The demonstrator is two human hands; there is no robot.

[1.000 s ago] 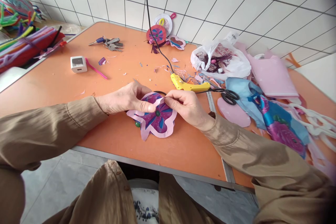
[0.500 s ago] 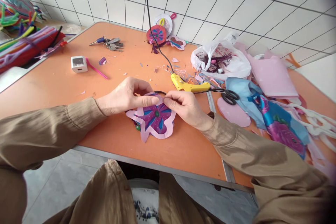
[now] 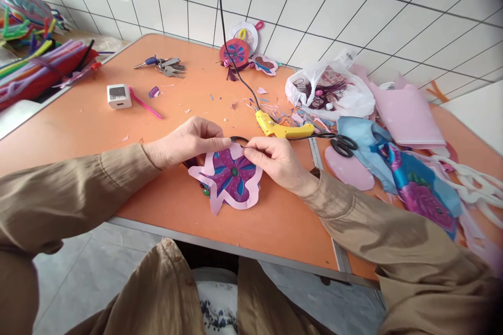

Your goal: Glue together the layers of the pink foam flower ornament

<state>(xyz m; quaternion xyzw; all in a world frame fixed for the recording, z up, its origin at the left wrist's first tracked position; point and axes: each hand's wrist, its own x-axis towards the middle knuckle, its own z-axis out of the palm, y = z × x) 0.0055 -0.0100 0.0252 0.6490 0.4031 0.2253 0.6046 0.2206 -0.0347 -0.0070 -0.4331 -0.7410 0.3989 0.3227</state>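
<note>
Between my hands is a flower-shaped fabric piece [image 3: 234, 172], purple and blue with a green centre and a pale pink border. My left hand [image 3: 191, 141] has its thumb and fingers pinched together at the piece's upper left edge. With thumb and forefinger, my right hand [image 3: 277, 161] grips its upper right edge. A black loop [image 3: 239, 139] shows behind the top edge, between the hands. Dark threads and a green bead [image 3: 205, 191] stick out at the lower left. What lies under the piece is hidden.
A yellow glue gun [image 3: 283, 127] with a black cord lies just beyond my right hand. Black-handled scissors [image 3: 343, 144], fabric pieces [image 3: 424, 183] and a white plastic bag [image 3: 330, 89] are to the right. Keys [image 3: 168, 66] and a white charger [image 3: 118, 96] are at the back left.
My left thumb has slid left off the top of the flower-shaped piece, uncovering more of its upper edge and the black loop. My right hand has barely moved.
</note>
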